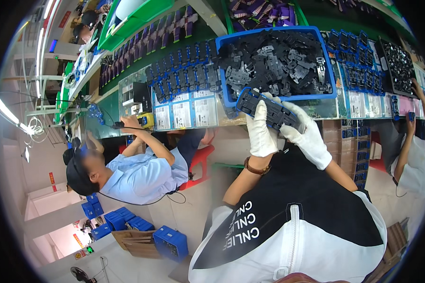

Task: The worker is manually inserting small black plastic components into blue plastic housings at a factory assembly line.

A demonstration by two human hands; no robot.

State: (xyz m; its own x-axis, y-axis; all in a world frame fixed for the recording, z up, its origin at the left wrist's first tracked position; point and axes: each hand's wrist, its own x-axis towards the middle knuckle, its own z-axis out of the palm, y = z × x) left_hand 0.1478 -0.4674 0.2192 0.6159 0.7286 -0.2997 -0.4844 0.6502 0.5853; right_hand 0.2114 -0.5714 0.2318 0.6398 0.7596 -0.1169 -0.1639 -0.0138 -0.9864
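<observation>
Both of my hands wear white gloves and meet in front of the blue bin (pixel 333 66). Between them is a toy car (pixel 271 113), its black underside turned up and a blue edge showing at its left end. My left hand (pixel 263 132) grips it from below, with the thumb across the black face. Around its right end closes my right hand (pixel 307 137). Heaped in the bin just beyond are many black plastic chassis parts (pixel 269 63), some looking grey in the light.
Rows of blue-and-black toy cars (pixel 186 75) stand left of the bin, with more cars (pixel 361 75) on the right. A black tray of small parts (pixel 397 66) lies farther right. One co-worker (pixel 137 174) sits at left; another person's arm (pixel 406 146) reaches in at right.
</observation>
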